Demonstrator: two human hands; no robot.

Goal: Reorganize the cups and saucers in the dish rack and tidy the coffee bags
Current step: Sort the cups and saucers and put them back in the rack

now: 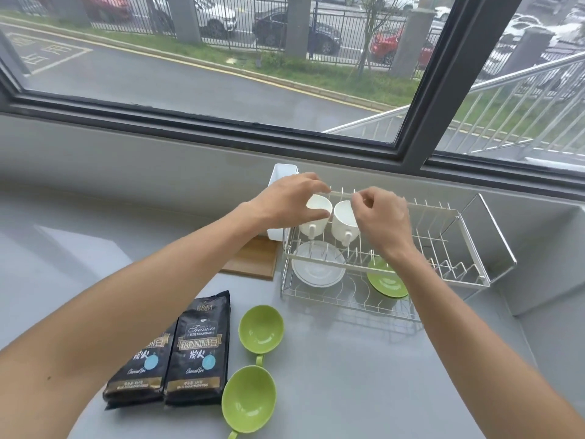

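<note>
Head view, left hand [285, 201] fingers gripping glossy white cup [311, 217], right hand [384, 217] fingers pinching second cup [345, 221], wire rack [449, 248].

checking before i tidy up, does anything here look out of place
Two green ceramic cups lie on the grey counter outside the two-tier wire dish rack, while their matching green saucer sits on its lower tier. Nothing looks spilled or broken.

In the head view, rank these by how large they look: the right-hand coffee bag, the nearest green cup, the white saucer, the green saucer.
1. right-hand coffee bag
2. nearest green cup, though it sits closest to the camera, which inflates it
3. white saucer
4. green saucer, partly hidden by the right forearm, so its rank below the white one is unsure
</note>
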